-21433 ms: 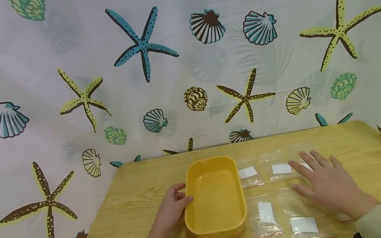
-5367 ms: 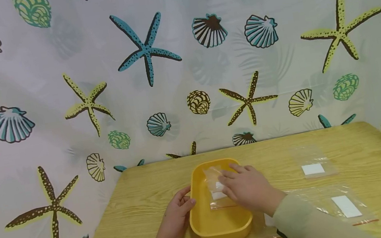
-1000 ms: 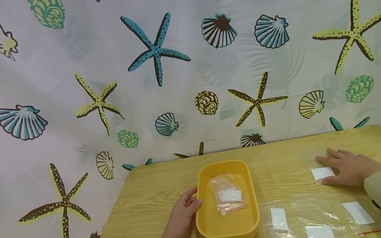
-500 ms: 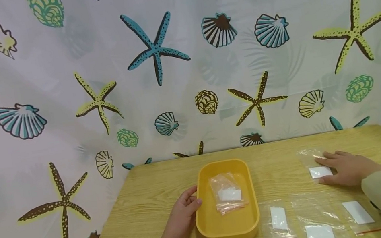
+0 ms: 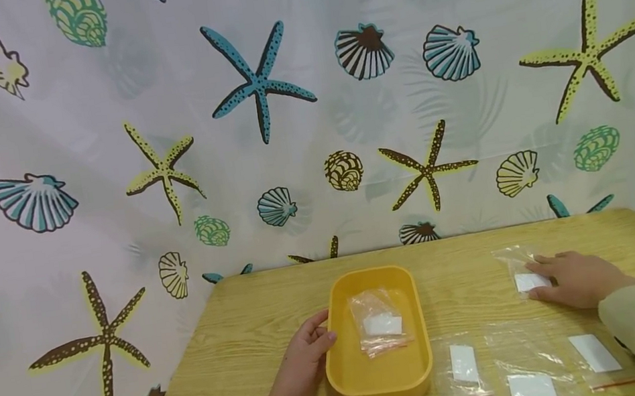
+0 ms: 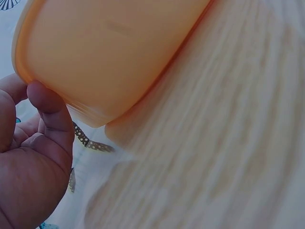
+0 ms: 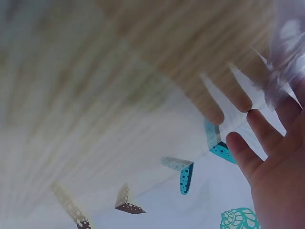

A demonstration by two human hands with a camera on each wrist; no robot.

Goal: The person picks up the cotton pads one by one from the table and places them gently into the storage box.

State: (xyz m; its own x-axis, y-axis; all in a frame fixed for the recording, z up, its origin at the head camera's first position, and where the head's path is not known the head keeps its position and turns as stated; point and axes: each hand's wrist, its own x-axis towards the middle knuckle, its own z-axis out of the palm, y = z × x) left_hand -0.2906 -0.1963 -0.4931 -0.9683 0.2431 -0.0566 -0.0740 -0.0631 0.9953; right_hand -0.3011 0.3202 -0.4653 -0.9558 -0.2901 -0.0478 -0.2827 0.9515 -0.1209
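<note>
My left hand (image 5: 304, 360) holds the left wall of a yellow plastic tub (image 5: 344, 384), thumb at the rim and fingers outside; in the left wrist view the thumb presses the tub's edge (image 6: 62, 98). Inside the tub lie overlapping clear zip bags (image 5: 379, 324) with a white card showing. To the right, my right hand (image 5: 581, 279) pinches a clear zip bag (image 5: 529, 281) holding a white card between thumb and fingers. Its film looks creased. In the right wrist view the bag (image 7: 286, 62) is cut off at the edge, and the outer fingers stretch over the table.
Three more clear zip bags with white cards lie along the table's front: one beside the tub (image 5: 464, 367), one in the middle (image 5: 533, 389), one at right (image 5: 595, 354). The wood-grain table (image 5: 270, 292) meets a shell-and-starfish curtain (image 5: 288, 161) behind.
Since half a second ago, my right hand has shifted slightly up and left, and the bag under it has creased and bunched. Earlier, bags went into the tub. My left hand stays put.
</note>
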